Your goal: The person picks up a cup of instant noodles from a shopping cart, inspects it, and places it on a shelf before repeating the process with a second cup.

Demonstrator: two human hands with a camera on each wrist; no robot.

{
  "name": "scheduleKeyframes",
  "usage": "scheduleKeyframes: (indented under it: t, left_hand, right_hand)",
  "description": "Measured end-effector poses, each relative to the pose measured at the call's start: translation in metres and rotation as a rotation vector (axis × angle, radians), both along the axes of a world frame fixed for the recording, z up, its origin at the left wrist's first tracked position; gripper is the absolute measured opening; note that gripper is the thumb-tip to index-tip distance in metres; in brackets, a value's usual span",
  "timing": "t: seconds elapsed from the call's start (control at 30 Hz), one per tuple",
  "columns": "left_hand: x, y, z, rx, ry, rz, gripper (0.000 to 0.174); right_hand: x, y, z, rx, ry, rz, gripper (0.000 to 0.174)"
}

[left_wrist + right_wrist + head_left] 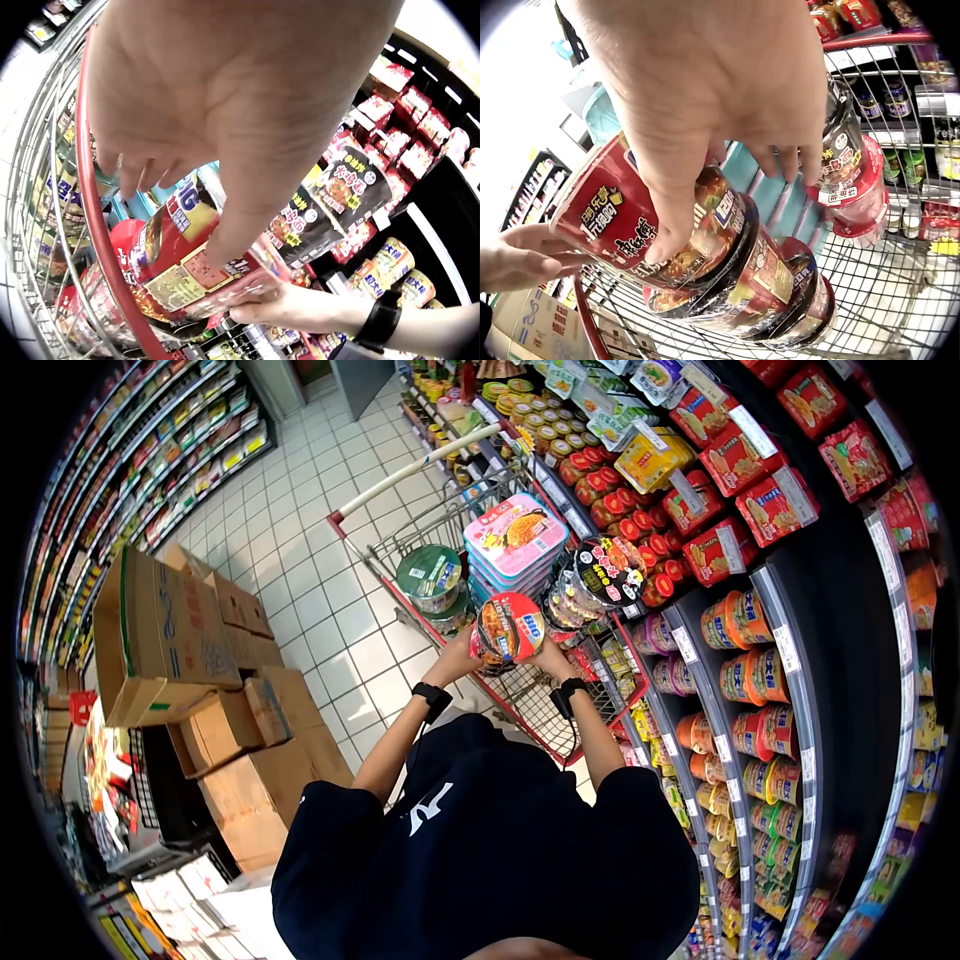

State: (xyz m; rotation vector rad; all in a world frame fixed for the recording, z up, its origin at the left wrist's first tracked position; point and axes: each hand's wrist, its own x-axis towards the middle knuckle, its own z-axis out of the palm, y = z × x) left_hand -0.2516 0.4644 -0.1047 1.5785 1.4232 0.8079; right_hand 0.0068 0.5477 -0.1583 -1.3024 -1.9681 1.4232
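Both hands grip a red instant noodle bucket (511,627) over the shopping cart (535,715). My left hand (458,658) holds its left side, and my right hand (551,659) its right side. In the right wrist view the right hand (705,112) has its thumb on the bucket's red wall. Directly beneath, more noodle buckets (761,281) are stacked in the cart. Behind the held bucket rises a pile of pink-lidded blue boxes (516,536). Green-lidded buckets (430,577) stand to its left, black-lidded ones (607,572) to its right.
Shelves of noodle cups (760,675) and red packs (740,455) line the right side. Cardboard boxes (255,760) are piled at the left, beside the tiled floor (290,525). The cart's pale handle (420,470) lies at the far end.
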Motion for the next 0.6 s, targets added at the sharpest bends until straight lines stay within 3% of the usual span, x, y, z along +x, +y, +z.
scheduleKeyframes:
  t: [0.03,0.2,0.27,0.33,0.4,0.43,0.6]
  left_hand:
    - [0.002,0.007,-0.014,0.070,0.227,0.037,0.090]
    - [0.002,0.025,-0.017,0.083,0.246,-0.060,0.088]
    - [0.000,0.031,-0.005,-0.145,0.006,-0.106,0.089]
    - [0.000,0.031,-0.001,-0.150,0.013,-0.148,0.097]
    - [0.006,0.025,0.007,-0.109,-0.227,-0.109,0.104]
    - [0.005,0.027,0.006,-0.126,-0.200,-0.123,0.106]
    - [0.004,0.031,0.002,-0.042,-0.094,-0.137,0.100]
  right_hand:
    - [-0.003,-0.003,0.013,0.003,-0.016,-0.008,0.093]
    - [-0.010,-0.010,0.025,-0.010,0.027,-0.023,0.094]
    - [-0.011,-0.012,0.035,-0.011,0.030,-0.057,0.096]
    - [-0.009,-0.014,0.038,-0.028,0.000,-0.065,0.098]
    - [-0.010,-0.016,0.037,-0.060,-0.010,-0.049,0.099]
    - [-0.014,-0.022,0.066,-0.161,0.041,-0.050,0.099]
    - [-0.009,-0.033,0.057,-0.104,0.046,-0.109,0.094]
